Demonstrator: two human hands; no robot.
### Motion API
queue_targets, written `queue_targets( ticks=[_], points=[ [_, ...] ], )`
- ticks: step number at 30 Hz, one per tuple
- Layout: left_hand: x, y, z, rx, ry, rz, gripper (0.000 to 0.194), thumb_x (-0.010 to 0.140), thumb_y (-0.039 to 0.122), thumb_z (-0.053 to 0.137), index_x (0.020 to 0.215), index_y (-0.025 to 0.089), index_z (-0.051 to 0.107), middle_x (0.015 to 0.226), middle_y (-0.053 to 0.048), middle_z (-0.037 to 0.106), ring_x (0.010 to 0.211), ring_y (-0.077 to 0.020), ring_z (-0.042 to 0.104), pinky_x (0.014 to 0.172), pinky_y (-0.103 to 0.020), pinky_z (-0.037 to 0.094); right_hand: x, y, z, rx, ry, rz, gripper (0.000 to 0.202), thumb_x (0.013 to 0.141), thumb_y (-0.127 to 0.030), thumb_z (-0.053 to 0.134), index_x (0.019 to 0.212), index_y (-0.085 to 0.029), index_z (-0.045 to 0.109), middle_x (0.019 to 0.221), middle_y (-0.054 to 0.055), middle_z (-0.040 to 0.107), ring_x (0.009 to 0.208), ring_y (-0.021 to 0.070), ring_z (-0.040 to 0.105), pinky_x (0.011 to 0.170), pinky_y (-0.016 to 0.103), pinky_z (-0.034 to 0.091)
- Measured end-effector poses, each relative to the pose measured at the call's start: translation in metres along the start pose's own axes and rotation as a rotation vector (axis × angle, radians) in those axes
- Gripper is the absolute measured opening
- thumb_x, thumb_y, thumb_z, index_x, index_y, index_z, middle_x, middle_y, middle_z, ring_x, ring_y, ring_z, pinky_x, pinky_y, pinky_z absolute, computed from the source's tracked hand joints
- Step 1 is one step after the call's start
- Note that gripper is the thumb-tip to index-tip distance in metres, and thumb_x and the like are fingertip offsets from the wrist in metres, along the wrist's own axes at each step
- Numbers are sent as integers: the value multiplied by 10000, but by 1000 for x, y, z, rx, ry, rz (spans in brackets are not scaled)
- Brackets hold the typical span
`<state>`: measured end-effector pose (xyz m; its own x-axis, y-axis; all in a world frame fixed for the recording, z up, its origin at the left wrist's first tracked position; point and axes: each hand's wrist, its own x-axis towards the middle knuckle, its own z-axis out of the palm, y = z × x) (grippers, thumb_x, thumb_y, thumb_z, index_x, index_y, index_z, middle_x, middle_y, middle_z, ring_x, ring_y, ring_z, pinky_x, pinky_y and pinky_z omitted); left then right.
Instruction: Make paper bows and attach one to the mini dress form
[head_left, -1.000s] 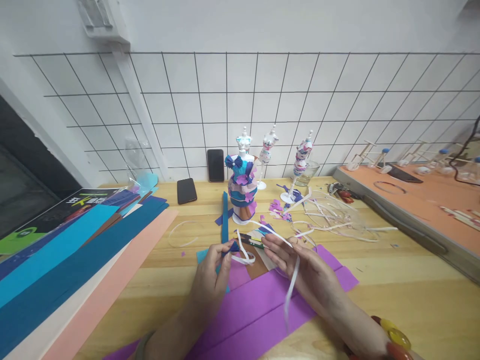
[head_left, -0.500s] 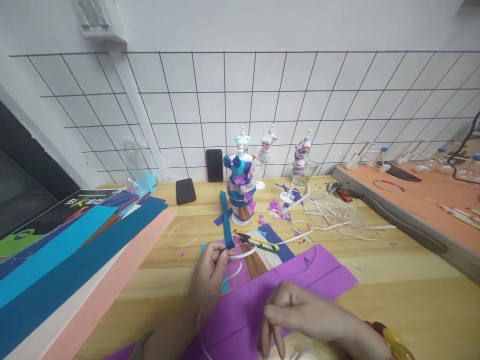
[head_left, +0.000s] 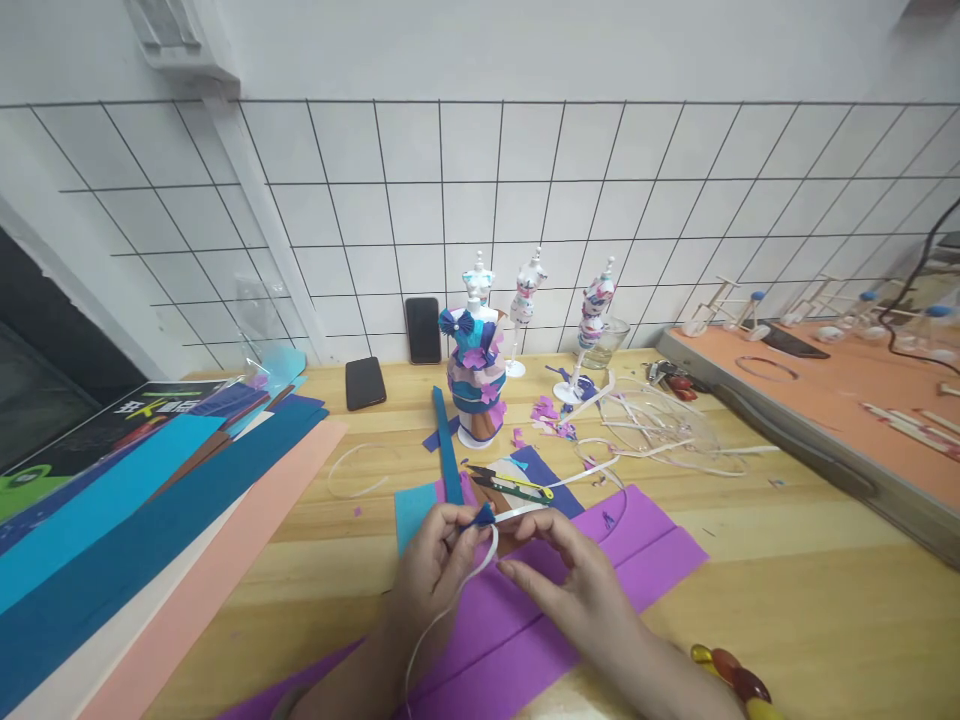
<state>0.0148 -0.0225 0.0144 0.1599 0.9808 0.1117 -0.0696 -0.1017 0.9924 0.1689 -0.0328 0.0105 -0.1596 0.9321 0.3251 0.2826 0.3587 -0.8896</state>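
My left hand [head_left: 431, 568] is closed in a pinch on a small gathered piece of dark blue paper [head_left: 486, 515]. A narrow white ribbon [head_left: 489, 556] runs from that piece, looping down past the wrist and also stretching off to the right. Close beside it, my right hand [head_left: 574, 575] has thumb and forefinger apart, near the ribbon, with nothing visible between them. Under both hands lies a large purple paper sheet [head_left: 517, 640]. Yellow-and-green thread snips [head_left: 525, 488] rest on paper pieces just beyond my fingers.
Behind stands a miniature dress form [head_left: 478, 385] in blue and purple paper, with two smaller forms near it. Tangled white ribbon [head_left: 660, 425] lies at right, before an orange-topped board [head_left: 847, 385]. Coloured paper strips [head_left: 187, 540] cover the left side; two phones [head_left: 365, 383] are behind.
My right hand has risen from the lower edge toward my left hand, its fingers now spread near the ribbon. The left hand still pinches the blue paper, now nearer and slightly right.
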Motion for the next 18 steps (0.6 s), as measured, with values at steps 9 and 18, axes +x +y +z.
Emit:
queue_targets(
  ticks=[9, 18],
  points=[
    [-2, -8, 1, -92, -220, -73, 232, 779, 405, 519, 807, 178, 480, 711, -25, 597, 650, -132, 530, 613, -239, 390, 1, -6, 2, 64, 37, -19, 117, 735, -198, 616, 773, -199, 505, 802, 38, 590, 878, 194, 561, 755, 297, 462],
    [-6, -1, 7, -265, -156, -195, 229, 758, 383, 559, 775, 179, 455, 709, -15, 598, 669, -132, 567, 653, -276, 462, 0, -7, 4, 171, 49, 28, 75, 766, -189, 565, 781, -206, 494, 788, 30, 601, 795, 174, 579, 693, 273, 477]
  ],
)
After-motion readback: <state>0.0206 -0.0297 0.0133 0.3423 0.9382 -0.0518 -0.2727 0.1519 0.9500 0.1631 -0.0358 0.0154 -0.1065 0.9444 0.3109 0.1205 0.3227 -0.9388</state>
